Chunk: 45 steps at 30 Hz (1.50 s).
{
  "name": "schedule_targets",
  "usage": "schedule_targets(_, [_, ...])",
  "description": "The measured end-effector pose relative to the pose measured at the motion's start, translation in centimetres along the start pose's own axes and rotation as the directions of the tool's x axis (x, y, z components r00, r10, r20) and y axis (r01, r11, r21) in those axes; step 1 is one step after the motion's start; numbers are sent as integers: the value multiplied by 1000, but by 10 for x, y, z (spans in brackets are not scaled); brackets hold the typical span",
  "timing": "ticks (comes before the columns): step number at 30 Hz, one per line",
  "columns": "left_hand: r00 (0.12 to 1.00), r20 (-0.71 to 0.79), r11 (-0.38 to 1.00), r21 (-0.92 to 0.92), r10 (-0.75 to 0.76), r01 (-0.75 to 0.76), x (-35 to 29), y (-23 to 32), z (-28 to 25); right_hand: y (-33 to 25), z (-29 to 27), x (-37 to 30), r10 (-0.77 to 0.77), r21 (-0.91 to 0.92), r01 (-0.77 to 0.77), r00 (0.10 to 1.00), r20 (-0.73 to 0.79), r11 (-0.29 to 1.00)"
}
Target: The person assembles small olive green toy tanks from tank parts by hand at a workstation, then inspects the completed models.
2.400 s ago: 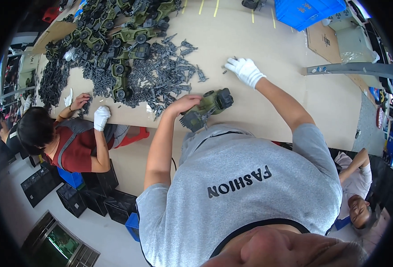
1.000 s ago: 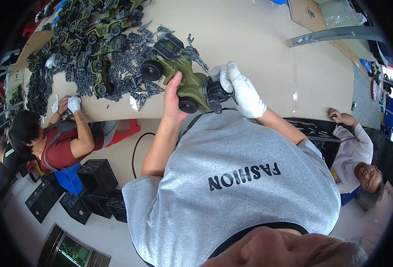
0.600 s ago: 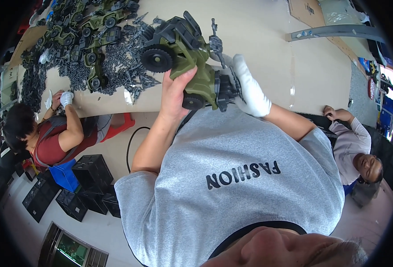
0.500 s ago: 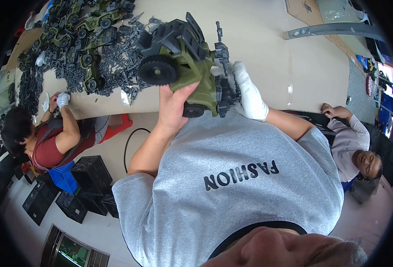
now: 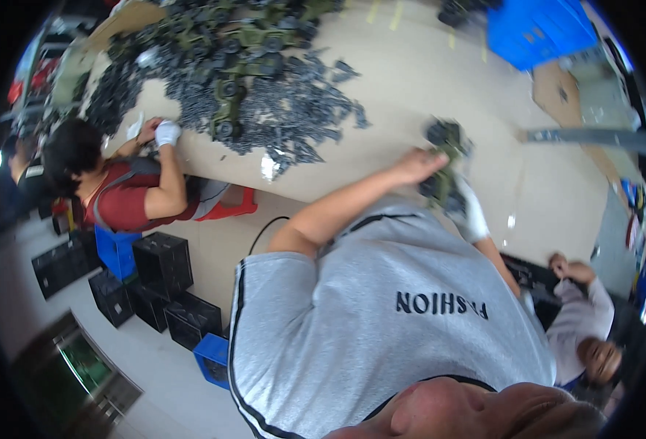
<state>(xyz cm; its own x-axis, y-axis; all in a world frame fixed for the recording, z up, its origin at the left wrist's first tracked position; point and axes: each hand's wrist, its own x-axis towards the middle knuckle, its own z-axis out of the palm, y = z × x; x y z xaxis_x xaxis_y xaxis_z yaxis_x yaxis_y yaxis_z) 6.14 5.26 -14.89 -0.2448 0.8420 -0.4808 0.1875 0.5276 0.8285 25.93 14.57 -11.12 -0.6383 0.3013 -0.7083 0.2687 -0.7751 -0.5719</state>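
A green and dark-grey toy military jeep [image 5: 447,157], smeared by motion, is held just above the table in front of my body. My bare left hand [image 5: 419,166] grips it from the left side, fingers closed on the green body. My right hand [image 5: 473,214], in a white glove, holds it from the near right side; its fingers are partly hidden behind the jeep. Left of the hands, a wide spread of small dark-grey plastic parts [image 5: 294,110] covers the table [image 5: 389,95]. Several similar toy jeeps [image 5: 228,102] lie heaped among and behind those parts.
A blue crate [image 5: 539,33] stands at the far right, near a cardboard sheet [image 5: 555,91] and a grey metal bar [image 5: 590,137]. A co-worker in red [image 5: 133,194] works at the left; another person [image 5: 583,314] is at the right. Black crates [image 5: 163,263] stand on the floor.
Both hands and the jeep have moved to the right and away from the camera, so the jeep looks smaller. My view has shifted, bringing the far blue crate into the picture.
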Motion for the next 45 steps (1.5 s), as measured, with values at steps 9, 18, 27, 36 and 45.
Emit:
schedule_targets(9, [257,-934,836,339,246,431,-113,-150,-317,-53,-217,-2,-191,312,605,623,-759,732])
schedule_targets(18, [527,-720,537,254,-450,805,-111,-226,-432,-47,190,215,-340,-979,124,938,63,161])
schedule_targets(27, [688,-649,777,-598,-326,-195,-167,-144,-376,-17,139,237,-576,-975,206,808,122,83])
schedule_targets(36, [892,-400,232,-866,208,-443,-116,-45,-177,-78,134,67,-44,153,25,992,122,988])
schedule_targets(45, [994,-91,157,-984,-52,-82,-108,21,-76,-59,120,-9,-298,-291,296,954,39,910])
